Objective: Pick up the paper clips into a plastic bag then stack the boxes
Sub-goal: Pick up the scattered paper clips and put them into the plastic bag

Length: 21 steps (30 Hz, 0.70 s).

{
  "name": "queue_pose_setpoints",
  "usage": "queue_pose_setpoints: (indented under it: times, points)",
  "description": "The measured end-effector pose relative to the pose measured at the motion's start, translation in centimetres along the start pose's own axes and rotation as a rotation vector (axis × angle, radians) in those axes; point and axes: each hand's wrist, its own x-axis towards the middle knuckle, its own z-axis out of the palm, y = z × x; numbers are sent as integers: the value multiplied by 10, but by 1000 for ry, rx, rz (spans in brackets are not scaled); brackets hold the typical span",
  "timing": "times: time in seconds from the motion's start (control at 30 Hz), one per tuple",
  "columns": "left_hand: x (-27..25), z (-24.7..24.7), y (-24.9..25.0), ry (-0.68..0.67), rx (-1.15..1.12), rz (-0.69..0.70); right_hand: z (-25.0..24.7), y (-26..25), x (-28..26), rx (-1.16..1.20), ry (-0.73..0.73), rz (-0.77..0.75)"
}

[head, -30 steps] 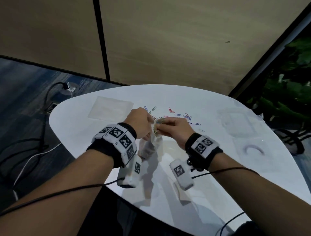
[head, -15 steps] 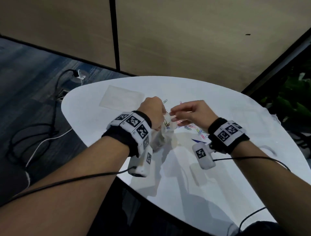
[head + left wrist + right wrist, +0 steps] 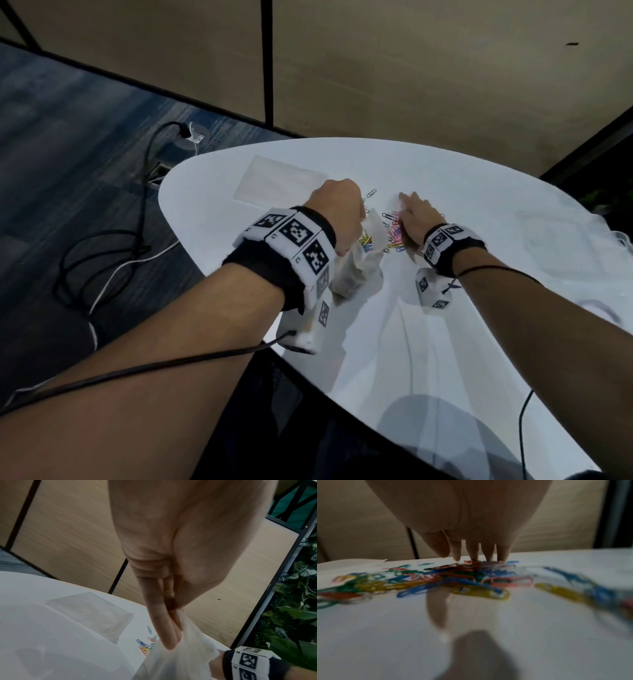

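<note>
My left hand (image 3: 339,219) pinches the rim of a thin clear plastic bag (image 3: 359,267), which hangs down to the white table (image 3: 445,342) with a few coloured clips inside. In the left wrist view the fingers (image 3: 169,632) and thumb squeeze the bag (image 3: 181,660). My right hand (image 3: 414,214) reaches down onto the heap of coloured paper clips (image 3: 394,234), just right of the bag. Its straight fingertips (image 3: 474,555) touch the far side of the paper clips (image 3: 464,580) and hold nothing. Clear boxes (image 3: 561,240) lie at the table's right.
A flat clear plastic piece (image 3: 279,185) lies on the table behind my left hand, also seen as the clear piece (image 3: 96,614). A few stray clips (image 3: 145,645) lie beside the bag. Cables (image 3: 113,260) trail on the carpet at left. Wood wall panels (image 3: 411,68) stand behind the table.
My right hand left the bag's mouth, moved right and forward, and dropped onto the clip heap with its fingers straightened. The left hand kept its pinch on the bag.
</note>
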Motion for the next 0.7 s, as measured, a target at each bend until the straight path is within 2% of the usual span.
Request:
queue_pose_setpoints:
  times: [0.1,0.2,0.27,0.43,0.57,0.63,0.7]
  points:
    - [0,1,4,-9,6,3,-9,-2,-9,-119,-68,-152]
    - [-2,4,7,-26,22,8,-15,9,-24,-195,-28,-261]
    - [-3,6,7,-37,25,8,-19,15,-32,-230,25,-266]
    - [0,7,8,-42,49,9,-23,9,-38,-245,83,-169]
    - [2,7,8,-51,69,13,-29,19,-38,11,159,12]
    - [3,8,10,-56,63,15,-37,28,-43,254,182,148]
    - [2,9,12,-56,66,22,-46,32,-55,603,152,241]
